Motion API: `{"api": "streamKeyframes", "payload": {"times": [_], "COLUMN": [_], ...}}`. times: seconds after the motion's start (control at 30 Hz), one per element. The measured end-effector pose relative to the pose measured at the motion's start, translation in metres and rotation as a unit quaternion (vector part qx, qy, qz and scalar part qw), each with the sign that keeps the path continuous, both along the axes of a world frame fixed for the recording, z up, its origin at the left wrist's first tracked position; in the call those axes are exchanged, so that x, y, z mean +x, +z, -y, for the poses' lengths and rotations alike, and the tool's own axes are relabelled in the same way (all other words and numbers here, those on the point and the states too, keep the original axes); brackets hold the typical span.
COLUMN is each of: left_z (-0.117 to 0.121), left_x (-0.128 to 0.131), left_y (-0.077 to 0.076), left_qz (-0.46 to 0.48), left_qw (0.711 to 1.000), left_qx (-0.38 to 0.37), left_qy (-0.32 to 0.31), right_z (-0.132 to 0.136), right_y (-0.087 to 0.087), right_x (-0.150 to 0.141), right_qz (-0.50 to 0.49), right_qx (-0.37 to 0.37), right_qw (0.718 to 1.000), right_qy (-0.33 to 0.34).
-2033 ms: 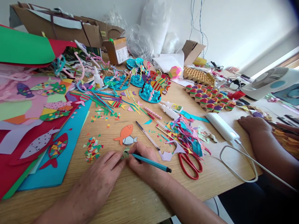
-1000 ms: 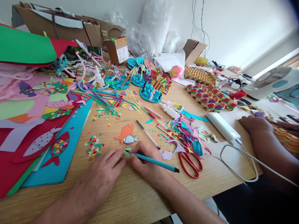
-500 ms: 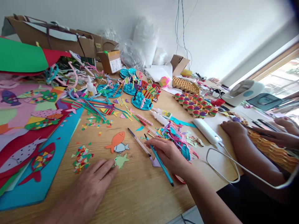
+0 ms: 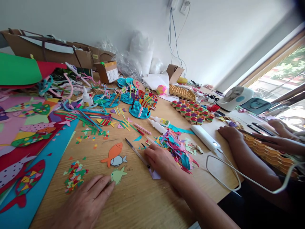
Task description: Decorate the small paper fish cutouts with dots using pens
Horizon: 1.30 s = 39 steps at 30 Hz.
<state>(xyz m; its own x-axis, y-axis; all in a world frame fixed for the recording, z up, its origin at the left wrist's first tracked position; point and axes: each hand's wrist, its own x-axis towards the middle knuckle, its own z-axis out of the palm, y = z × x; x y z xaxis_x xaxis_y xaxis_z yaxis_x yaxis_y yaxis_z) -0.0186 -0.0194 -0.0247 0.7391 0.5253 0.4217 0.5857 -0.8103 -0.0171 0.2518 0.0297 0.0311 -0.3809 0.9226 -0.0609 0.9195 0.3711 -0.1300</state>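
Lower L of frame: loose paper bits [image 4: 75, 175] lie on the bench [image 4: 133, 203], just beside yr L hand [image 4: 87, 197]. That hand's flat, palm down, fingers extended, gripping nothing. Beyond its fingertips, orange fish [image 4: 114, 152] touches grey fish [image 4: 116, 161]; best not nudge either. Just below them, lower ctr-L, is the green fish [image 4: 118, 175], head end at yr L fingertips, seemingly touching. Light pressure prob. pins thin paper w/o creasing it. Ctr: clear pen [image 4: 135, 152] lies slantwise, nr yr R hand [image 4: 162, 160]. R fingers curl palm down, dark pen tip [image 4: 143, 145] poking out past them; can't tell if you're gripping that pen. Handle it slowly, I'd say, so it doesn't roll or drag the purple scrap [image 4: 154, 174] or shred heap [image 4: 178, 149].
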Motion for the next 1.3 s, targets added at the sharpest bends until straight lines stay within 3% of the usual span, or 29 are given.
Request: {"api": "streamKeyframes", "payload": {"times": [0.23,0.4,0.5,0.77,0.9,0.97,1.03,1.07,1.13,1.17,1.23,1.3], "left_z": [-0.003,-0.004,-0.002,0.003,0.004,0.005,0.006,0.006,0.006,0.006,0.006,0.006], "left_x": [-0.004,-0.004,-0.001,0.007,0.011,0.011,0.011,0.011,0.011,0.011,0.011,0.011], "left_y": [-0.006,-0.007,-0.002,0.021,0.026,0.025,0.023,0.021,0.018,0.017,0.015,0.014], "left_qz": [0.003,0.009,0.008,0.027,0.029,0.031,0.031,0.026,0.013,0.003,-0.012,-0.02], "left_qw": [1.0,1.0,1.0,0.999,0.999,0.999,0.999,0.999,0.999,0.999,0.999,0.998], "left_qx": [-0.007,0.017,0.015,-0.045,-0.015,-0.007,-0.003,-0.003,-0.01,-0.016,-0.034,-0.053], "left_qy": [-0.012,-0.013,-0.01,0.011,0.017,0.021,0.025,0.028,0.028,0.027,0.026,0.024], "right_z": [0.003,-0.001,-0.012,-0.049,-0.048,-0.036,-0.016,-0.004,0.019,0.029,0.043,0.048], "right_y": [0.006,0.014,0.014,-0.002,0.006,0.018,0.032,0.038,0.046,0.048,0.045,0.035], "right_x": [0.0,0.016,0.021,0.01,0.01,0.009,0.007,0.005,-0.002,-0.006,-0.016,-0.025], "right_qz": [0.013,0.03,0.066,0.067,0.065,0.04,-0.099,-0.194,-0.385,-0.466,-0.605,-0.677], "right_qx": [-0.004,0.045,0.042,0.027,0.041,0.07,0.135,0.141,0.064,0.004,-0.13,-0.242], "right_qw": [1.0,0.994,0.989,0.991,0.991,0.989,0.98,0.966,0.918,0.882,0.785,0.695], "right_qy": [0.003,-0.1,-0.124,-0.111,-0.114,-0.122,-0.11,-0.093,-0.07,-0.067,-0.03,-0.007]}}
